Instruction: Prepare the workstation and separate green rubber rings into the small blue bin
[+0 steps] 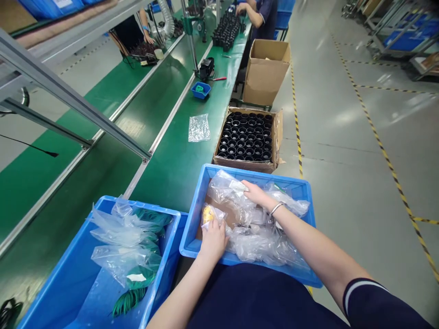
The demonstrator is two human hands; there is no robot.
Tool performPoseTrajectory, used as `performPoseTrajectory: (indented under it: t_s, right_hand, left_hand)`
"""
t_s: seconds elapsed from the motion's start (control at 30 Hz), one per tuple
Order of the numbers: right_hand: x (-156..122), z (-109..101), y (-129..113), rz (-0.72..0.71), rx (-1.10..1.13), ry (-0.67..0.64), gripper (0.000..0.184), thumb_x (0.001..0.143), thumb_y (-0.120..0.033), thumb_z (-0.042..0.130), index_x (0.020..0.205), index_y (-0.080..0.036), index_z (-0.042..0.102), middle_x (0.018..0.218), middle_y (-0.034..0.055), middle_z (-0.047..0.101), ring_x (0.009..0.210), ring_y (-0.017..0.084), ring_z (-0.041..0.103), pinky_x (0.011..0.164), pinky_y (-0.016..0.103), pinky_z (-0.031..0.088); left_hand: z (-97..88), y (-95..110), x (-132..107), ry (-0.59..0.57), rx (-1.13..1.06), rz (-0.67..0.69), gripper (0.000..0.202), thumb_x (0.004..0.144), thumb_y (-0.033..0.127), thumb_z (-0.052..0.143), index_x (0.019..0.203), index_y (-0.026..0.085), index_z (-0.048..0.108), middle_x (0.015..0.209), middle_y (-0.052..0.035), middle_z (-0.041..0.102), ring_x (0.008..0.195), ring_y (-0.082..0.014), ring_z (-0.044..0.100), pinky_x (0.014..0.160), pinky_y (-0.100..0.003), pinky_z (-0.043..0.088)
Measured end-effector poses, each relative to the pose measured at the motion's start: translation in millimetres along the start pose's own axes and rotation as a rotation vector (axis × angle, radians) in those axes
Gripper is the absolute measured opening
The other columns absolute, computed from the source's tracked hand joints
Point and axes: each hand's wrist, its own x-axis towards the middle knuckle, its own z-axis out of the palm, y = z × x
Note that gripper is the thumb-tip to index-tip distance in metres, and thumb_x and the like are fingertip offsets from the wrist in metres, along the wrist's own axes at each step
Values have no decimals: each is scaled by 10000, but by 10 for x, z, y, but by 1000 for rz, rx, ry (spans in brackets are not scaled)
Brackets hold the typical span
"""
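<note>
In front of me a blue bin (310, 214) holds several clear plastic bags (260, 244) lying on brown cardboard. My right hand (255, 194) reaches into it, thumb and fingers closed on a clear plastic bag (221, 185) with a white label. At the bin's left side my left hand (214, 240) has its fingers curled on a small plastic bag (208, 214) with something yellow inside. What the other bags contain is mostly hidden by the crumpled plastic.
To the left, a second blue bin (103, 278) contains bagged green wire coils (130, 299). Behind my bin stands a carton (277, 132) of black cups. A flat plastic bag (199, 128) and small blue tray (200, 90) lie on the green bench (168, 169). Co-workers sit further back.
</note>
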Motion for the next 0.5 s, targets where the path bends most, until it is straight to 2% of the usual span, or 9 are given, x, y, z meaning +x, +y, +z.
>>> performPoseTrajectory:
  t_s: [0.07, 0.13, 0.3, 0.5]
  right_hand:
    - [8, -127, -2, 24, 138, 27, 399, 714, -87, 481, 1076, -184, 616, 1085, 74, 702, 994, 237, 621, 878, 321, 467]
    - [-17, -197, -20, 58, 288, 30, 386, 665, -118, 499, 1022, -183, 630, 994, 38, 707, 904, 213, 621, 806, 296, 484]
    - [-131, -243, -80, 209, 653, 59, 366, 601, -202, 549, 960, -184, 617, 803, -6, 686, 691, 170, 606, 601, 248, 468]
    - [-304, -307, -210, 328, 937, 90, 350, 515, -171, 611, 864, -178, 618, 700, -19, 673, 557, 135, 562, 508, 229, 440]
  left_hand:
    - [-4, 23, 26, -22, -47, 20, 620, 908, 339, 563, 1473, 121, 430, 1426, -256, 491, 1331, -377, 464, 1032, -578, 437]
    - [2, 43, 57, -54, -103, 59, 612, 918, 301, 534, 1488, 117, 405, 1474, -253, 457, 1391, -370, 413, 1077, -593, 400]
    - [55, 53, 98, -103, -190, 117, 563, 949, 210, 411, 1502, 112, 377, 1541, -251, 387, 1489, -356, 270, 1147, -645, 277]
    - [5, 36, 13, -182, -349, 122, 618, 901, 211, 504, 1494, 100, 373, 1620, -255, 201, 1520, -364, 149, 1170, -630, 246]
